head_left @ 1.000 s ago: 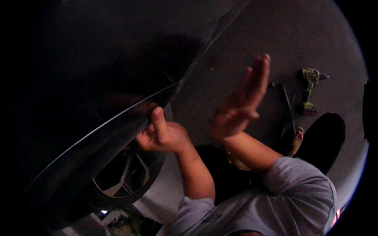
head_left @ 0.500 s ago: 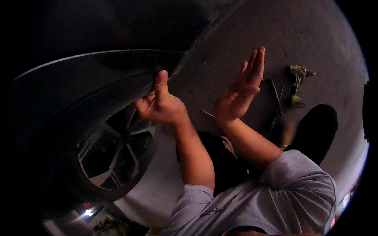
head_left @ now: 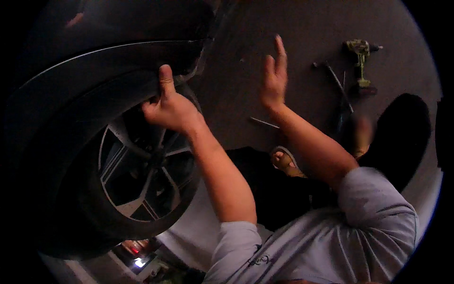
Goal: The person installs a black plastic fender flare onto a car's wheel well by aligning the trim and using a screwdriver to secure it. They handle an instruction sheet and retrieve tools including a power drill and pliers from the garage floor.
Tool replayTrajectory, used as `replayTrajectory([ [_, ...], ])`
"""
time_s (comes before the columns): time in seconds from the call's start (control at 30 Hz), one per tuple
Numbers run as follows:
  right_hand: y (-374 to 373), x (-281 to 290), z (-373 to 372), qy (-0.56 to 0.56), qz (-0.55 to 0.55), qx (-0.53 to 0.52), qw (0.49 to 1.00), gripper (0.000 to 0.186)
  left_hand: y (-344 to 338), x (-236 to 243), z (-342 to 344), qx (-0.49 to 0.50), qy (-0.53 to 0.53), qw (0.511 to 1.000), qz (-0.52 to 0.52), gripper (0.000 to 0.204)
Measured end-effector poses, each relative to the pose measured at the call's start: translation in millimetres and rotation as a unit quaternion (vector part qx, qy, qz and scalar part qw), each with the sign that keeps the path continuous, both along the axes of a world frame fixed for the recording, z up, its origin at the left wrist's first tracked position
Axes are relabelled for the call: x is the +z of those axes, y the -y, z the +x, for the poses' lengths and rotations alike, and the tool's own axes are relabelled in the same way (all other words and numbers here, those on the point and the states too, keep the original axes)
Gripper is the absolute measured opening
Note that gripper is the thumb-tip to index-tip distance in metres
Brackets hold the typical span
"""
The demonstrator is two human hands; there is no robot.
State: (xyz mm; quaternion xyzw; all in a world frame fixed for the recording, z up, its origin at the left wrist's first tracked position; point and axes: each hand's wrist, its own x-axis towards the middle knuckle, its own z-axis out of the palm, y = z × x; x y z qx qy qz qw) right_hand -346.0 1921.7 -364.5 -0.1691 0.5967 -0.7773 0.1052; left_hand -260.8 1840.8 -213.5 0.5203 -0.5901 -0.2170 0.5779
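We gripped the fender lip (head_left: 142, 90) above the wheel (head_left: 142, 175) with our left hand (head_left: 170, 109), thumb pressed upward, while our right hand (head_left: 273, 80) stayed spread and empty; a firm, steady pull seemed best.

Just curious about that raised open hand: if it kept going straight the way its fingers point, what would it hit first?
The right hand is open and empty, fingers aimed up-picture over bare dark floor. Nothing shows in that line; the cordless drill lies well to its side. Depth is unclear.

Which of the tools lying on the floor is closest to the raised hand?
The thin metal rod, lying just below the raised right hand. The cordless drill and long-handled wrench lie farther off, to the right.
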Motion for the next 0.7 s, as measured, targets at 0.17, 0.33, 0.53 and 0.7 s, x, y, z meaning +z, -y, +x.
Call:
replayTrajectory([
  [0.17,-119.1,-121.4,27.6,-0.107,0.368,0.081,0.92,0.06,-45.7,7.9,31.5,-0.086,0.117,0.989,0.013,0.043],
  [0.33,-161.5,-147.7,38.1,-0.208,0.469,0.191,0.837,0.063,-67.1,14.4,22.3,-0.176,0.629,0.698,-0.295,0.057],
  [0.53,-176.5,-155.6,56.6,-0.192,0.493,0.231,0.816,0.063,26.4,46.3,-28.4,-0.233,0.893,0.179,-0.342,0.085],
  [0.7,-171.4,-147.1,64.7,-0.186,0.484,0.232,0.823,0.064,20.2,34.1,3.0,-0.175,0.929,0.012,-0.326,0.099],
])
